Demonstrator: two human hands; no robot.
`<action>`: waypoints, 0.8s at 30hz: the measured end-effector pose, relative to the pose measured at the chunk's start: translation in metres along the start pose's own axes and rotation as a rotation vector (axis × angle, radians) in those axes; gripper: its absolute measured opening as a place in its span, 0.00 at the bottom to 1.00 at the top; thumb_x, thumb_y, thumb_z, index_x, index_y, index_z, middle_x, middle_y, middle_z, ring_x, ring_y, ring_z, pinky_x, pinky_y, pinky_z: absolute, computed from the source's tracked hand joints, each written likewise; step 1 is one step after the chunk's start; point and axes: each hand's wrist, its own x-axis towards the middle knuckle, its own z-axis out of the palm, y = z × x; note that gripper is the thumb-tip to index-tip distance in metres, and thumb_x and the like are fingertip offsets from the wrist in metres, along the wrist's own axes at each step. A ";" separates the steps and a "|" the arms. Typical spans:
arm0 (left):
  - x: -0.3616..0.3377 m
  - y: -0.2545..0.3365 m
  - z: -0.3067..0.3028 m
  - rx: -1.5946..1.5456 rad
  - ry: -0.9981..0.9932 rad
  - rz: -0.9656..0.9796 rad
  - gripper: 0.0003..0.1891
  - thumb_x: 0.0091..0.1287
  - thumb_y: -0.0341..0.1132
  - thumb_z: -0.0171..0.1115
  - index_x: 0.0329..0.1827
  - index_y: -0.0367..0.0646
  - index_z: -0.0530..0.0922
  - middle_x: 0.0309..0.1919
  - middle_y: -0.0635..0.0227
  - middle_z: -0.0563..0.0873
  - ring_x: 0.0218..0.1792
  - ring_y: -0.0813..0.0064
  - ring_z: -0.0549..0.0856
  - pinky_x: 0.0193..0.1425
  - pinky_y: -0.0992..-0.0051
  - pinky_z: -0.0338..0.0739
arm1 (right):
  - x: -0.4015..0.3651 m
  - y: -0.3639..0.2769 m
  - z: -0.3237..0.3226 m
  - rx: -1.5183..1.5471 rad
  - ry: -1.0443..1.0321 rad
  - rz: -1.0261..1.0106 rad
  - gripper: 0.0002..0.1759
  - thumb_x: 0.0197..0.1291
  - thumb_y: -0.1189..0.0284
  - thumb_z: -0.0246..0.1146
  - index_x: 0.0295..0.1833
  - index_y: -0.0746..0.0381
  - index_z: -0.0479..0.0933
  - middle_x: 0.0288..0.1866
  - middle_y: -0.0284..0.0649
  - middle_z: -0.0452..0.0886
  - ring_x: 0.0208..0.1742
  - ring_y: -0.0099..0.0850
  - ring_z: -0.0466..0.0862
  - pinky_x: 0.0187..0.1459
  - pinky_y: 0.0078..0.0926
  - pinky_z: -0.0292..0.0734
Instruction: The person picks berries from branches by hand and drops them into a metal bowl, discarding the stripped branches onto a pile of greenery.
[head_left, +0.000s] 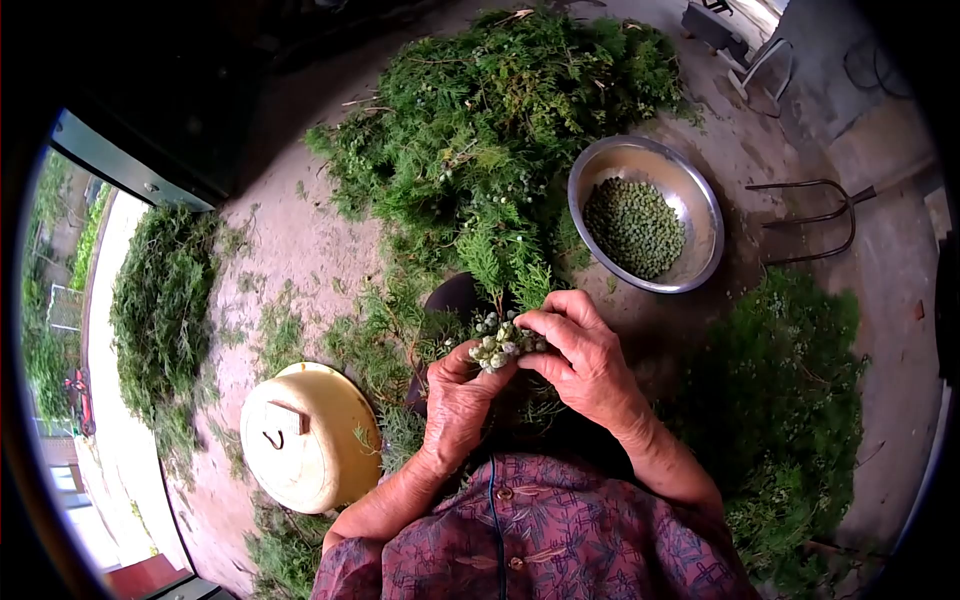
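Note:
Between my hands is an evergreen sprig (pixel 488 262) with a cluster of pale green seed cones (pixel 498 345). My left hand (pixel 460 400) is closed on the sprig, thumb and fingers pressed at the lower left of the cluster. From the other side my right hand (pixel 585 365) pinches at the cones, its index finger and thumb bent around them. Exactly which cones lie between those fingertips is hidden. A metal bowl (pixel 706 255) sits beyond my right hand, partly filled with loose green cones (pixel 633 228).
A big heap of evergreen branches (pixel 500 110) lies ahead, with more cuttings at the left (pixel 165 310) and right (pixel 790 400). An upturned yellowish basin (pixel 300 440) rests at lower left. A pitchfork (pixel 845 220) lies at the right. An open doorway (pixel 110 320) is on the left.

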 end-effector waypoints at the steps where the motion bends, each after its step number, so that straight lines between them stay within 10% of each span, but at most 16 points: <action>1: 0.000 0.000 0.000 0.003 0.001 -0.002 0.08 0.59 0.25 0.65 0.41 0.38 0.81 0.35 0.74 0.85 0.34 0.87 0.79 0.41 0.83 0.75 | 0.000 0.000 0.000 -0.013 0.016 -0.012 0.21 0.43 0.82 0.68 0.46 0.63 0.74 0.41 0.42 0.71 0.41 0.39 0.77 0.40 0.29 0.76; 15: -0.003 0.001 0.002 0.037 0.000 0.002 0.06 0.59 0.25 0.64 0.39 0.40 0.81 0.34 0.76 0.84 0.33 0.88 0.78 0.40 0.83 0.73 | -0.010 0.007 0.010 0.045 0.137 0.015 0.15 0.47 0.84 0.66 0.42 0.64 0.73 0.37 0.37 0.72 0.30 0.26 0.77 0.31 0.21 0.75; 24: -0.006 -0.001 0.001 -0.031 0.023 0.000 0.04 0.58 0.24 0.64 0.36 0.40 0.81 0.32 0.75 0.85 0.33 0.88 0.78 0.41 0.83 0.73 | -0.014 0.021 0.002 1.222 0.300 0.607 0.08 0.56 0.81 0.61 0.41 0.62 0.73 0.23 0.27 0.70 0.19 0.15 0.65 0.19 0.13 0.59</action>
